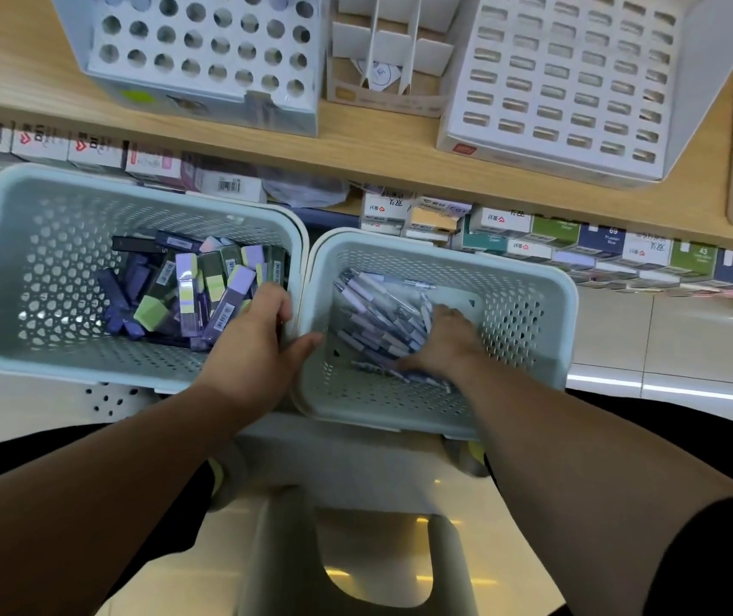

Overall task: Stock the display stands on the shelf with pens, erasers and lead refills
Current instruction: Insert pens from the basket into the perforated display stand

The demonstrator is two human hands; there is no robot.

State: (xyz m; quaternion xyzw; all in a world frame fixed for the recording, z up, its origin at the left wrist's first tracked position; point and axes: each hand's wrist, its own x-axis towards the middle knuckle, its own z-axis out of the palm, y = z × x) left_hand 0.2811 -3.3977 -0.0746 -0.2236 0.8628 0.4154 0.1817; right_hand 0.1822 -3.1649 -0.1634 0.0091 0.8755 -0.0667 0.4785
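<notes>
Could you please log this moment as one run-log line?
left hand: grips left basket rim | right hand: on pens in right basket, grip unclear | round-hole stand: empty

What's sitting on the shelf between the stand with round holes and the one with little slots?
In the head view, a white cardboard box with dividers stands between the round-hole stand and the slotted stand, all on the shelf.

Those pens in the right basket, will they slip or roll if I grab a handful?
Probably. The pens look slim, smooth and loosely heaped, so some may slip from the right hand. Round barrels would likely roll on the shelf.
</notes>
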